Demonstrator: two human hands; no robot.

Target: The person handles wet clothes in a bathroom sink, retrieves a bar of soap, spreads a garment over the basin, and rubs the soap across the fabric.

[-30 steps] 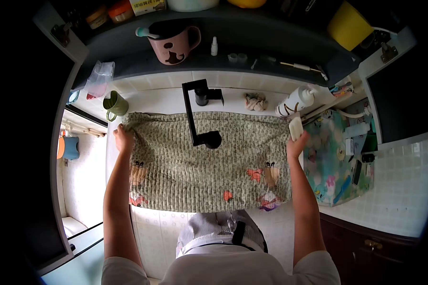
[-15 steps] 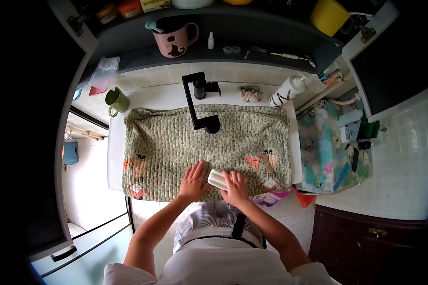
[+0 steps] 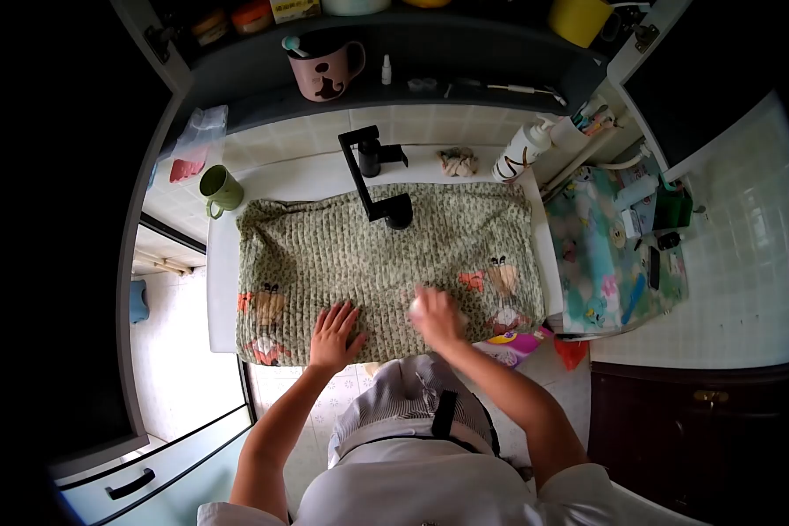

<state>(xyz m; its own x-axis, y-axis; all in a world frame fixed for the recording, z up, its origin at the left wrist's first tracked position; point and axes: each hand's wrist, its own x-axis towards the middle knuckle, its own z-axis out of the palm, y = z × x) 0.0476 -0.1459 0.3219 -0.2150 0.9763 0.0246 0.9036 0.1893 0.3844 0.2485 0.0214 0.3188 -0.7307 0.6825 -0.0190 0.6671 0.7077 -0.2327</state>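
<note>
- The left hand (image 3: 335, 337) lies palm down and open on the patterned green cloth (image 3: 324, 254), fingers spread and pointing away from the body, with nothing gripped.
- The right hand (image 3: 437, 320), motion-blurred, is partly closed around a pale bar (image 3: 415, 309); the bar shows at the hand's left side, over the cloth, and the exact finger placement cannot be told.
- The cloth is under both hands, spreading beyond them and to either side over the white counter (image 3: 222, 289); its near edge hangs just on the body side of the left hand.
- Straight ahead of the hands, the black faucet (image 3: 398, 210) reaches its jointed arm over the far part of the cloth.
- Ahead and to the left of the left hand, a green mug (image 3: 221, 188) stands near the cloth's far left corner.
- Beyond the right hand, past the cloth's far edge, lie a crumpled scrunchie (image 3: 458, 161) and, further right, a white pump bottle (image 3: 522, 153).
- To the right of the right hand, a purple package (image 3: 519, 349) shows below the cloth's near edge, with a red bag (image 3: 571, 353) beside it.
- Well to the right of the right hand, a blue comb (image 3: 634, 300) lies on a colorful mat (image 3: 579, 272).
- High beyond both hands, a pink mug (image 3: 326, 77) stands on the dark shelf (image 3: 263, 110).
</note>
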